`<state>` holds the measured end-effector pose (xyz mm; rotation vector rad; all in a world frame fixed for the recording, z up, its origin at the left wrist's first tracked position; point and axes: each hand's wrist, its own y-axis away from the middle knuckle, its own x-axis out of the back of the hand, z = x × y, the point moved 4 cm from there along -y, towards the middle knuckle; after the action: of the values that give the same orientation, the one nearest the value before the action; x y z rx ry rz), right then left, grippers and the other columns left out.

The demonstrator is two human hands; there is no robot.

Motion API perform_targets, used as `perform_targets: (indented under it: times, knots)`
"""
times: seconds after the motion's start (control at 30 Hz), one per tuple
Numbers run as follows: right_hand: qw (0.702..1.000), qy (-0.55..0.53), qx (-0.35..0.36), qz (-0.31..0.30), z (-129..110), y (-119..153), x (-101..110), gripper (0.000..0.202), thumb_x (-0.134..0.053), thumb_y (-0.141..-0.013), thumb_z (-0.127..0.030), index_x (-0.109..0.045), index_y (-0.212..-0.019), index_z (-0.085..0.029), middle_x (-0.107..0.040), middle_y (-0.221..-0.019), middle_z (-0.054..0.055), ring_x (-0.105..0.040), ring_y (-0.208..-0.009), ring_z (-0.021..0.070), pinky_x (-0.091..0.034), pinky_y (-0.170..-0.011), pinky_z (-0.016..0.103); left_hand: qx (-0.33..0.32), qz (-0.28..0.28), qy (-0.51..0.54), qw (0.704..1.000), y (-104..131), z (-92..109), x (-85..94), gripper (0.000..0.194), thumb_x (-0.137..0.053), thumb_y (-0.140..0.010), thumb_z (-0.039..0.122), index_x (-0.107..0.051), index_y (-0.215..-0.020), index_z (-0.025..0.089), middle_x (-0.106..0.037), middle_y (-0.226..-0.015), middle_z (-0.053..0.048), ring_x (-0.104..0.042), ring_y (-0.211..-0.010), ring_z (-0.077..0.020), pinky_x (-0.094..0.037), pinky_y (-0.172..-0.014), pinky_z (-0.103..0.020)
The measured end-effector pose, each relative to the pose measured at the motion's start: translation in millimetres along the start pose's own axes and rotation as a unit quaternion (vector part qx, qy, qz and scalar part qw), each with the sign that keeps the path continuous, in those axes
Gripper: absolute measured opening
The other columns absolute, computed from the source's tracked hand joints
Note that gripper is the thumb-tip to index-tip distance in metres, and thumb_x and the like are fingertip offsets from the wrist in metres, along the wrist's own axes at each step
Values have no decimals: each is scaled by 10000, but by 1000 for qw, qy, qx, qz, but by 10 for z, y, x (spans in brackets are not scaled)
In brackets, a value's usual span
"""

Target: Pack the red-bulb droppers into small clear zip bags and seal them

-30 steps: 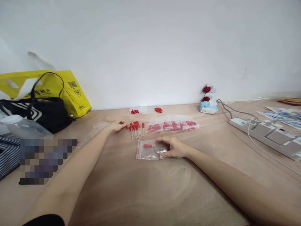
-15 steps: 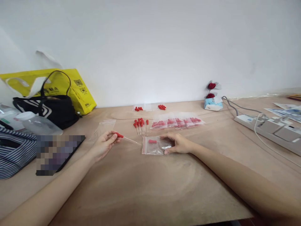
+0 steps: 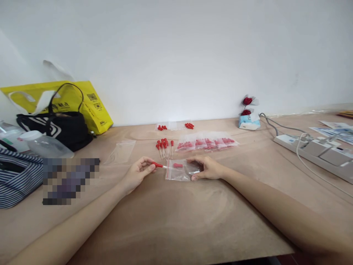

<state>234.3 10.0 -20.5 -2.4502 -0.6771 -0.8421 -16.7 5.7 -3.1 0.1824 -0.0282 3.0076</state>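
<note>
My left hand [image 3: 142, 172] pinches the red rubber bulb of a glass dropper [image 3: 158, 165]. Its clear tube points right and reaches in at the red-lined mouth of a clear zip-lock bag [image 3: 180, 176]. Inside that bag lies another red bulb [image 3: 178, 165]. My right hand [image 3: 206, 168] is curled over the bag's right end, fingers and thumb gripping it on the table. Just behind the bag lie several droppers [image 3: 164, 145] with red bulbs, side by side.
Filled zip bags [image 3: 205, 143] with red bulbs lie behind my right hand. Loose red bulbs [image 3: 189, 126] sit near the wall. A flat bag [image 3: 121, 151], a yellow bag [image 3: 96, 110] and a plastic bottle [image 3: 45, 143] are left; a power strip [image 3: 311, 152] lies right.
My left hand has moved right with the dropper, and the tube's tip has passed from outside the bag's mouth to inside it. My right hand stays on the bag.
</note>
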Motion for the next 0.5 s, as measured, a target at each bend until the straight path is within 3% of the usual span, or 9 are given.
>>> perform_targets:
  times: [0.27, 0.5]
  knots:
    - [1000, 9, 14, 2, 7, 0, 4, 649, -715, -569, -436, -512, -1127, -174, -564, -1118, 90, -530, -1019, 230, -413, -885, 383, -37, -87, -157, 983, -16, 41, -426, 228, -651, -595, 346, -600, -709, 155, -636, -665, -16, -560, -584, -122, -439, -561, -231]
    - [1000, 12, 17, 16, 9, 18, 14, 678, -713, -561, -455, -498, -1141, -176, -562, -1129, 94, -524, -1036, 236, -407, -898, 385, -30, -95, -217, 971, -116, -11, -541, 246, -646, -598, 382, -623, -667, 147, -593, -539, 11, -492, -481, -95, -361, -456, -195]
